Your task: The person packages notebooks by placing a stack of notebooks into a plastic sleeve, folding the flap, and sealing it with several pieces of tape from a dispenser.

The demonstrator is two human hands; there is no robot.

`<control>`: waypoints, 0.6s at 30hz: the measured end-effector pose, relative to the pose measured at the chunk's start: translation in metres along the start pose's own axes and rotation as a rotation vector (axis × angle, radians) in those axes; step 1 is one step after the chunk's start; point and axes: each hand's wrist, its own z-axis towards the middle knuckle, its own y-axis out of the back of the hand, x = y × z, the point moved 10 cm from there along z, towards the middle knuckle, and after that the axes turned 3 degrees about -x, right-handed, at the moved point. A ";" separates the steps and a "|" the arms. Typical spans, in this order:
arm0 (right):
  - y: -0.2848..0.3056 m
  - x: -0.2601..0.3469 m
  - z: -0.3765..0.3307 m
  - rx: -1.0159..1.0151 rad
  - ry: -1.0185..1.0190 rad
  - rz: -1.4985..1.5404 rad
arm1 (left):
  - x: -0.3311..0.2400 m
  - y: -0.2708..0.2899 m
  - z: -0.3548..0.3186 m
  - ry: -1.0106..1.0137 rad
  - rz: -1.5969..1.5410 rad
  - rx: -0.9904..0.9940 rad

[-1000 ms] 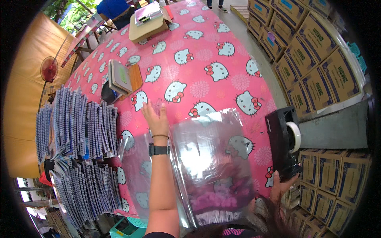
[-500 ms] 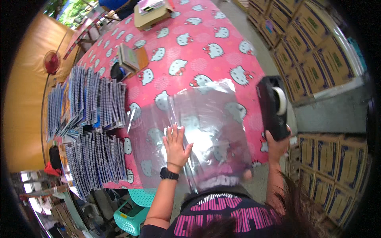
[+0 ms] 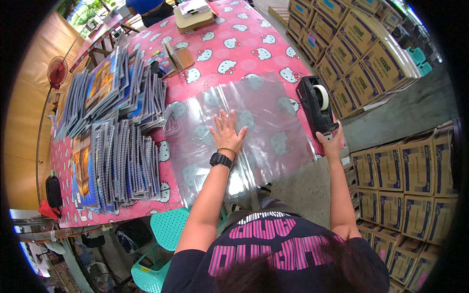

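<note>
While our left hand (image 3: 228, 136) lies flat, fingers spread, on the clear plastic sheet (image 3: 264, 132) at the near edge of the surface (image 3: 251, 70), our right hand (image 3: 332, 142) clasps the near end of the black tape dispenser (image 3: 309, 103), lengthwise along the right edge.

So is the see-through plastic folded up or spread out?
Spread out: the plastic lies wide across the pink tablecloth, left hand flat on it.

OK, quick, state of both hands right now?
Left hand: open, spread on the clear plastic sheet.
Right hand: closed on the near end of the black tape dispenser.
</note>
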 end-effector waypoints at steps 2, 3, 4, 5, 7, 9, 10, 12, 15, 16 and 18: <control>0.038 0.059 -0.008 -0.124 0.178 -0.216 | 0.006 0.034 -0.008 0.003 -0.203 -0.103; 0.048 0.062 -0.016 -0.095 0.101 -0.084 | 0.003 0.073 -0.021 -0.085 -0.256 -0.342; 0.027 0.083 -0.030 0.163 0.002 0.294 | 0.019 0.075 -0.031 0.031 -0.541 -0.246; 0.002 0.116 -0.058 0.419 -0.106 0.671 | 0.031 0.070 -0.045 0.152 -0.821 -0.133; -0.039 0.178 -0.123 0.753 -0.399 1.230 | 0.016 0.100 -0.069 0.236 -1.109 -0.122; -0.060 0.225 -0.172 0.979 -0.502 1.435 | -0.015 0.141 -0.083 0.129 -1.114 -0.108; -0.062 0.240 -0.187 1.026 -0.477 1.444 | -0.023 0.160 -0.091 0.077 -1.116 -0.118; -0.070 0.265 -0.216 1.149 -0.426 1.461 | -0.023 0.198 -0.106 -0.028 -0.995 -0.229; -0.078 0.273 -0.247 1.133 -0.266 1.217 | -0.015 0.232 -0.132 -0.125 -0.784 -0.360; -0.081 0.273 -0.257 1.114 -0.243 1.178 | -0.012 0.237 -0.141 -0.153 -0.741 -0.391; -0.085 0.272 -0.274 1.072 -0.197 1.099 | -0.006 0.247 -0.158 -0.209 -0.653 -0.449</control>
